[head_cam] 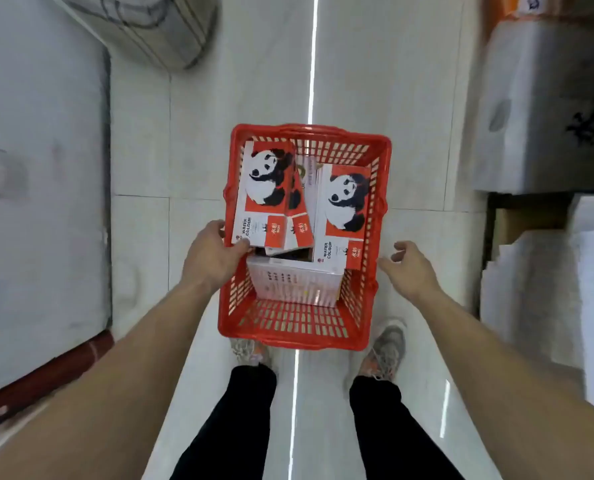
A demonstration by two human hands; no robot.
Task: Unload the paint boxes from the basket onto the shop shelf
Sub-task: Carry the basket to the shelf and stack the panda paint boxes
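Red plastic basket (290, 337) sits on the white tiled floor (254, 81), just ahead of my shoes (387, 348). My left hand (212, 258) grips the near end of a panda water colour box (264, 192), thumb on its printed face; the box lies over the basket's left rim. A second panda box (346, 209) leans inside against the right wall. A third box (300, 226) shows partly under the held one. A white box (295, 282) stands at the near end. My right hand (410, 268) hovers just outside the right wall, fingers loose, holding nothing.
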